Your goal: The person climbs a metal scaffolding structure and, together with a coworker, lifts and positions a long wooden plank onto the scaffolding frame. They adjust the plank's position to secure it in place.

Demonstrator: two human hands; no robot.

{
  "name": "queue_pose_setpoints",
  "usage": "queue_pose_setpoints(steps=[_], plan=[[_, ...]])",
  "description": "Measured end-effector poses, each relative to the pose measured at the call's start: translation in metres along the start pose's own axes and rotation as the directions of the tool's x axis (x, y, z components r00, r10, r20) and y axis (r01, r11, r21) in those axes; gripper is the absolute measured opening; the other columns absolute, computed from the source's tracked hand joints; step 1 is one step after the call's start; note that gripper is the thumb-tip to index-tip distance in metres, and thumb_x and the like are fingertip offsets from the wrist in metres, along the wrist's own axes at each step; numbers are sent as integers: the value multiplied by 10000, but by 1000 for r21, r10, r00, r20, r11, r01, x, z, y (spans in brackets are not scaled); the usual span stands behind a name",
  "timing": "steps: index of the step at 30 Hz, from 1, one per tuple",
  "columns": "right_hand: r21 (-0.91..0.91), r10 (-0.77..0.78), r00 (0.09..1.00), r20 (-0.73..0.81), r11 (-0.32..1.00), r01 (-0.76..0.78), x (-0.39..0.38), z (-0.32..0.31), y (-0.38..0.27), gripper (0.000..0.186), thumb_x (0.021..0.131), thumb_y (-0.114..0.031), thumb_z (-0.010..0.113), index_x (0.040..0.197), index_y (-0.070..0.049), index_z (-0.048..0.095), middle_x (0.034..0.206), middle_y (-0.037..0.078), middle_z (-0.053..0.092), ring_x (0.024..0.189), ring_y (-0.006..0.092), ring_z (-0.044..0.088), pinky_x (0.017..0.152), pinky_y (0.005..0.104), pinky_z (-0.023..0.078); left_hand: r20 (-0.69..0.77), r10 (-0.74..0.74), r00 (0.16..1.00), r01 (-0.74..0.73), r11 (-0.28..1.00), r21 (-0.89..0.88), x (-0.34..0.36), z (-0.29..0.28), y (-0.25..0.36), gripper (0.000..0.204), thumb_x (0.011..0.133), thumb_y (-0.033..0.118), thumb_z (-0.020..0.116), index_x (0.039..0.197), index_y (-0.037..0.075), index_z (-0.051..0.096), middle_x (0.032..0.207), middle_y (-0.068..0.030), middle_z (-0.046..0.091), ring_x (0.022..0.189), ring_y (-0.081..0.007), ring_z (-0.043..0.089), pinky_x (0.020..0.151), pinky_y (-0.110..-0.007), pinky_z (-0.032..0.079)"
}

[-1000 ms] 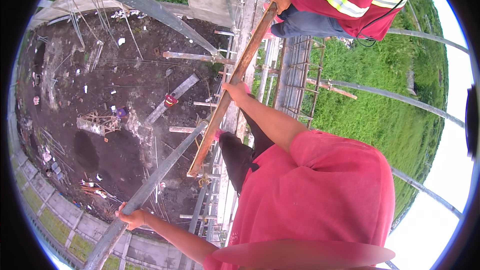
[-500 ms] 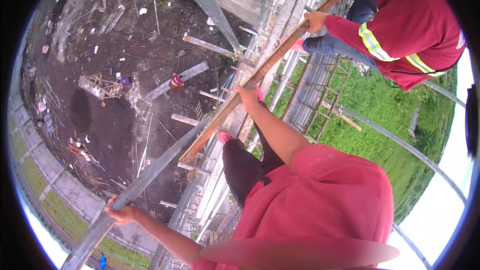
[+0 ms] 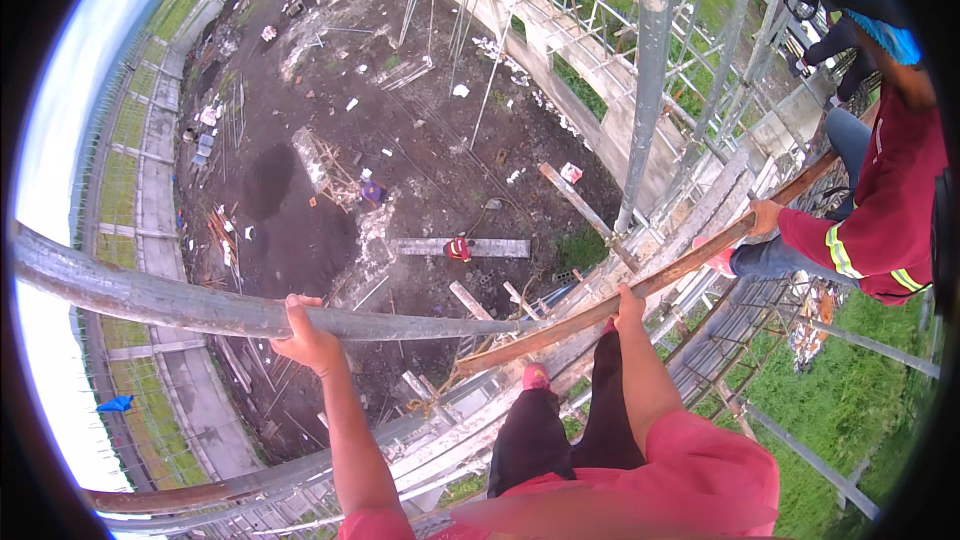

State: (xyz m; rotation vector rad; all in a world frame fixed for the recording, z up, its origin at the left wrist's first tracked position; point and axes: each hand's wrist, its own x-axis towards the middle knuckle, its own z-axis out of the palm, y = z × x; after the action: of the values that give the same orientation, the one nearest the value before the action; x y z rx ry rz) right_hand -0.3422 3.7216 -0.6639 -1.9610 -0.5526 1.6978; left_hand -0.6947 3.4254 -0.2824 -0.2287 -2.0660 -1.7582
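My left hand grips a thick grey metal scaffold pole that slants up past my left side. My right hand is closed on a long, weathered wooden plank in front of my legs. The plank's near end lies close to the foot of the pole. Farther along it, to the right, a co-worker's hand also holds the plank. That co-worker wears a dark red sleeve with reflective bands. My feet, in pink shoes, stand on narrow boards, partly hidden by the plank.
I am high up on scaffolding, with a muddy yard far below. An upright grey pole stands ahead. Another person is down on the ground by a concrete strip. Grass and slanting pipes lie to the right.
My view has swung so that the yard and scaffolding sit farther right. Both hands keep their hold, the left on the pole and the right on the plank; the co-worker still grips the plank.
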Motion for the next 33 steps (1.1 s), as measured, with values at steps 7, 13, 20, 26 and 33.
queue_pose_setpoints(steps=[7,13,20,26,33], plan=[[23,-16,999,-30,1000,17,28,1,40,701,719,-226,811,1293,13,487,1222,192,559,1073,382,575,830,663,461,44,66,997,-66,998,11,-5,-17,-13,273,894,220,664,897,-46,602,691,-95,648,689,-157,574,747,-337,440],[-248,-126,982,-138,965,89,63,-20,68,679,660,-251,857,1137,140,574,940,171,641,833,267,640,668,415,516,-5,-125,992,125,992,-6,-20,-5,-15,411,875,316,687,675,-38,630,733,-123,646,684,-218,608,622,-367,529],[-287,-145,985,-95,951,112,30,-14,39,932,686,-357,827,1353,131,396,1259,312,587,1183,392,602,976,422,492,-17,-1,1000,3,990,142,6,-21,-38,488,871,412,672,804,-71,672,834,-180,686,715,-274,655,674,-422,562],[-311,-91,993,-76,948,63,28,-21,24,941,693,-365,823,1353,127,367,1238,316,595,1160,403,613,971,428,496,102,-167,981,123,930,346,42,-44,-66,436,1026,442,435,1073,109,713,1063,-110,692,928,-258,651,866,-421,543],[-356,-89,993,-76,933,56,44,-17,40,948,718,-377,814,1373,133,357,1237,300,600,1136,388,622,952,426,497,173,66,983,-155,802,577,-3,-41,-32,487,978,459,512,863,33,717,916,-96,703,865,-263,660,796,-383,529]])
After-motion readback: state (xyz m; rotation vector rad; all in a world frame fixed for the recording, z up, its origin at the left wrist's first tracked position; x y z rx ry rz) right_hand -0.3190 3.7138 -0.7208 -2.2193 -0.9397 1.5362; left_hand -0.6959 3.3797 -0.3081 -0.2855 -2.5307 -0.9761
